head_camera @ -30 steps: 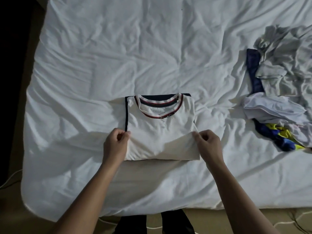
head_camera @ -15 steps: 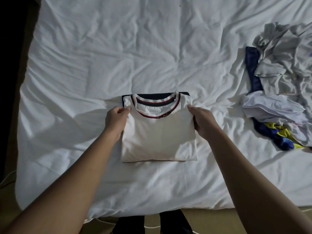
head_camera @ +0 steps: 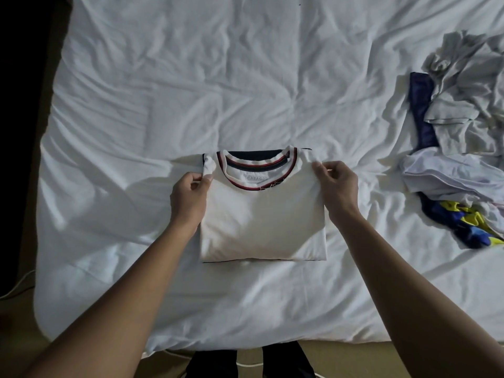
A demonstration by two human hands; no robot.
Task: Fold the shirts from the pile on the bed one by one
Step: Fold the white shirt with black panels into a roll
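— Where is the shirt held?
— The folded white T-shirt (head_camera: 261, 219) lies mid-bed (head_camera: 163, 91); its top corners are pinched by the left hand (head_camera: 191, 197) and right hand (head_camera: 336, 186).
— Anything nearby?
— A pile of unfolded clothes (head_camera: 463, 137) is seen well apart, at the right edge; nothing is blocked.

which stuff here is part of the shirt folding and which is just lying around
Part of the job:
- white shirt, folded, top corners pinched by the left hand and right hand
- pile of clothes on the bed's right side, unfolded
- bed sheet, the work surface

Just lying about:
- white cable on the floor, left of the bed
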